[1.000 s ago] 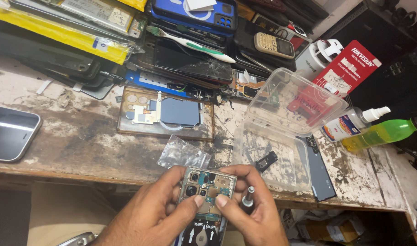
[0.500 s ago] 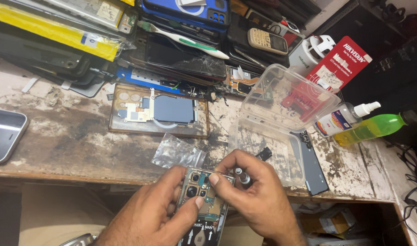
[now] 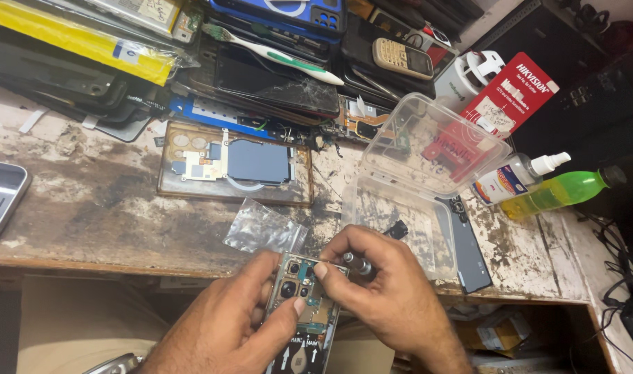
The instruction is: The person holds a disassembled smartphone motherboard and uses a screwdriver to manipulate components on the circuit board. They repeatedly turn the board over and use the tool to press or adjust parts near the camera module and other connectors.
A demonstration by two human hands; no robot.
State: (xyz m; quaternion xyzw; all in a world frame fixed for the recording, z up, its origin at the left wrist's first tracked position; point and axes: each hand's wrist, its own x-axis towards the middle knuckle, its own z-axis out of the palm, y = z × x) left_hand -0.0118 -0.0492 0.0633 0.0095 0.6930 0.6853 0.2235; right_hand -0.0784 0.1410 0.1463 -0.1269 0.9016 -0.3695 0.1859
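An opened phone (image 3: pixel 304 315) with its back removed shows camera lenses and a circuit board; I hold it below the bench's front edge. My left hand (image 3: pixel 233 325) grips its left side, thumb on the board. My right hand (image 3: pixel 385 294) holds a small metal-tipped screwdriver (image 3: pixel 356 262), fingertips pressed on the board near the cameras. A crumpled clear plastic bag (image 3: pixel 264 228) lies on the bench just above the phone.
A worn wooden bench (image 3: pixel 102 215) carries a phone back panel with a blue pad (image 3: pixel 237 166), an open clear plastic box (image 3: pixel 427 166), a white spray bottle (image 3: pixel 517 176), a green bottle (image 3: pixel 558 192), a red carton (image 3: pixel 510 93), a phone (image 3: pixel 1 197) at left and stacked phones behind.
My right hand has turned and shifted slightly left over the phone's camera area, the screwdriver now lying more level. The camera view moved a little; the left hand keeps its grip.
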